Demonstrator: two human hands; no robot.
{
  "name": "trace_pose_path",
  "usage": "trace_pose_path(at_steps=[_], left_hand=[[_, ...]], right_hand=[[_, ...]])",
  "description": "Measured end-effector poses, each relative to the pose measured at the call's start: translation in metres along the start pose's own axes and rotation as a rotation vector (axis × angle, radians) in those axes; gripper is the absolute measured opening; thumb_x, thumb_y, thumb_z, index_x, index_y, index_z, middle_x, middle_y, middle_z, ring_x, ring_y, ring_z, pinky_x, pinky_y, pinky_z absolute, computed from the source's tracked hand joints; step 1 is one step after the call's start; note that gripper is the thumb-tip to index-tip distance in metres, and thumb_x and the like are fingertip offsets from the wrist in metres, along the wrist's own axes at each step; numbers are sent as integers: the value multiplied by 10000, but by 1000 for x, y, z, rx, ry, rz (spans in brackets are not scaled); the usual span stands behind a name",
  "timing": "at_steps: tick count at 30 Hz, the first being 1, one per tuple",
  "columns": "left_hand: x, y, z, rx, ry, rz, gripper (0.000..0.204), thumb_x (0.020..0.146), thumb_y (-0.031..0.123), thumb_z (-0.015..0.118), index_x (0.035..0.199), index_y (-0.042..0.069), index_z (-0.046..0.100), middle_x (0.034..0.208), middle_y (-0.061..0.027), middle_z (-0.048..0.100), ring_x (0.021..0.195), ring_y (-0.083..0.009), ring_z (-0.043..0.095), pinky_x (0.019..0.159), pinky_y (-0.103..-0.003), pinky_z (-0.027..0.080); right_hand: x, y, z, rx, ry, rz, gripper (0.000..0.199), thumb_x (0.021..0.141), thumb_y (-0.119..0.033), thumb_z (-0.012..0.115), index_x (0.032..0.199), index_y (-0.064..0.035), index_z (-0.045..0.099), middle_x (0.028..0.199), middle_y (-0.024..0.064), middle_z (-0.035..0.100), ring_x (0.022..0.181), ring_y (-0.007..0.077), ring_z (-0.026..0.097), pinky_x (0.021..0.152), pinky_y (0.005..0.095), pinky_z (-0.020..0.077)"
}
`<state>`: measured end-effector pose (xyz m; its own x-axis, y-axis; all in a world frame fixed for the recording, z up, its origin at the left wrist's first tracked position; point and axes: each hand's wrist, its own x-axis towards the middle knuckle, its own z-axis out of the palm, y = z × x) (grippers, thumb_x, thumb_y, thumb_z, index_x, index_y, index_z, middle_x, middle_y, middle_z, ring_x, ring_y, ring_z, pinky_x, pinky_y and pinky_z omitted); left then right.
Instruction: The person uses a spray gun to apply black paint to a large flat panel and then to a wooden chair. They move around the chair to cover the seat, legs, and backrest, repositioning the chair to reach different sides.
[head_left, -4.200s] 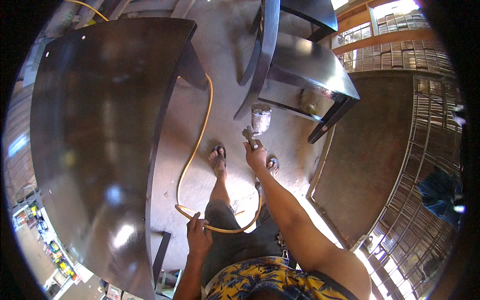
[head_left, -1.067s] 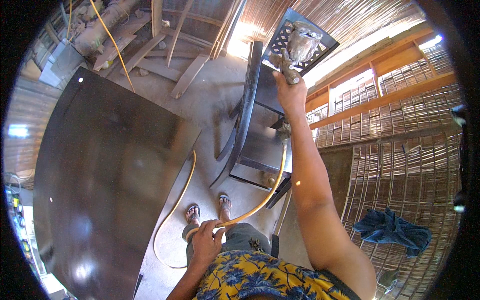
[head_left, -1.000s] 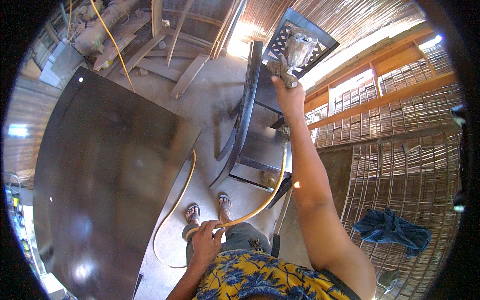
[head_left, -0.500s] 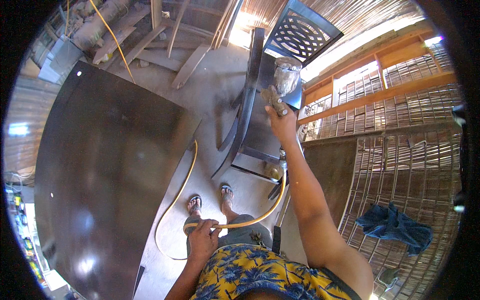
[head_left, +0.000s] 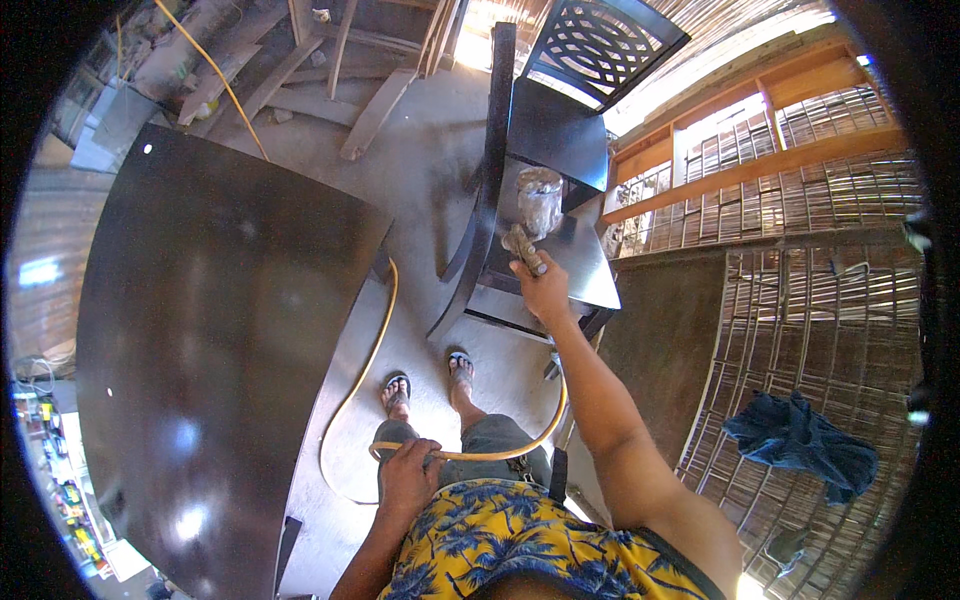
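Observation:
My right hand (head_left: 546,290) grips a spray gun (head_left: 521,247) with a paint-smeared cup (head_left: 540,203) on it. The gun is held over the seat (head_left: 580,262) of a dark wooden chair (head_left: 490,170). From below the gun a yellow hose (head_left: 548,428) curves down and back to my left hand (head_left: 409,474), which is closed around it at my thigh. The hose then loops past my left foot toward the dark table panel. A second dark chair (head_left: 608,45), its back cut in a lattice of curves, stands behind the first.
On the left lies a large glossy dark panel (head_left: 230,330). Loose boards (head_left: 380,112) lean at the back. A wooden frame (head_left: 750,180) and a reed wall with metal mesh stand on the right, where a blue cloth (head_left: 800,440) hangs. Another stretch of yellow hose (head_left: 215,70) runs behind the panel.
My right hand has drawn the spray gun nearer to me and slightly left, down over the near chair's seat. My left hand keeps its hold on the hose.

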<state>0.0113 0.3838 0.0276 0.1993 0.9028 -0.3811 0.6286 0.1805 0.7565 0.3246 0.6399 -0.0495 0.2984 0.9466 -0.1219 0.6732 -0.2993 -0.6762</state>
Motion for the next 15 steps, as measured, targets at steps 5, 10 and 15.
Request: trace_pose_path(at_steps=[5, 10, 15], left_hand=[[-7, -11, -1, 112, -80, -25, 257, 861, 169, 799, 1086, 82, 711, 1063, -145, 716, 992, -379, 712, 853, -480, 568], [-12, -29, -12, 129, -119, -8, 346, 795, 202, 872, 1070, 77, 702, 1071, -136, 705, 996, -371, 710, 862, -465, 577], [-6, -62, -33, 55, -174, -32, 330, 780, 174, 874, 1055, 89, 712, 1052, -135, 703, 1007, -363, 714, 873, -450, 593]], right_hand=[[-26, 34, 25, 44, -100, 53, 376, 930, -341, 809, 1108, -29, 699, 902, 264, 730, 864, 469, 701, 764, 501, 534], [-48, 33, 36, 7, -34, 85, 404, 921, -367, 808, 1072, -14, 683, 921, 292, 727, 913, 525, 695, 774, 549, 539], [-22, -29, 15, 96, 42, 105, 401, 929, -327, 809, 1149, -10, 701, 933, 247, 749, 887, 456, 720, 781, 491, 548]])
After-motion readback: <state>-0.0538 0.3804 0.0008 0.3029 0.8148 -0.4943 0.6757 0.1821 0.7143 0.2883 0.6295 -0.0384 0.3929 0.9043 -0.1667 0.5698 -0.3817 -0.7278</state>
